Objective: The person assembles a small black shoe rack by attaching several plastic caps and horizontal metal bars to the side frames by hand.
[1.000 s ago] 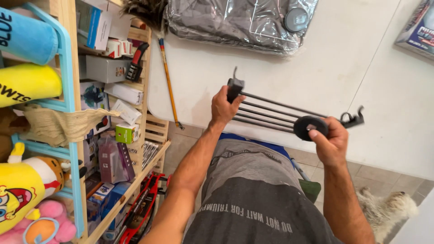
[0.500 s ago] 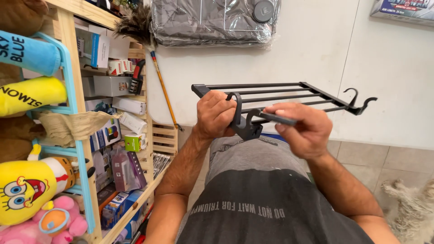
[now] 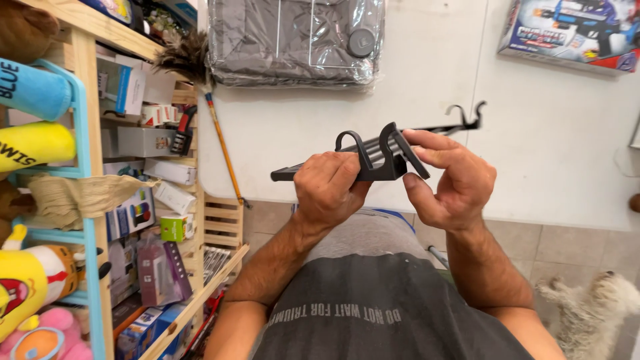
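The left hand (image 3: 330,190) is clenched around the near end of a black metal rack (image 3: 373,160), fingers wrapped over its bars from above and the thumb tucked underneath. The right hand (image 3: 447,177) grasps the same end from the other side, its fingertips (image 3: 417,140) pressed on the top edge and its thumb (image 3: 417,190) pushing up from below, so the two hands nearly touch. The rack is held up at chest height in front of a white wall (image 3: 547,153), seen almost edge-on, with two curved hooks (image 3: 370,143) standing up between the hands and another hook (image 3: 467,117) at the far end poking out past the right hand. Below the hands is the person's grey shirt (image 3: 360,300) (light lettering runs across the chest). To the left stands a wooden shelf (image 3: 87,60) crowded with small boxes, and at the far left are soft toys (image 3: 27,287) on a light blue frame (image 3: 83,200). A feather duster (image 3: 193,60) leans against the shelf. High on the wall hangs a grey cushion in clear plastic (image 3: 293,40), with a toy box (image 3: 573,33) to its right. A white fluffy dog (image 3: 593,307) stands on the tiled floor (image 3: 567,247) at lower right.
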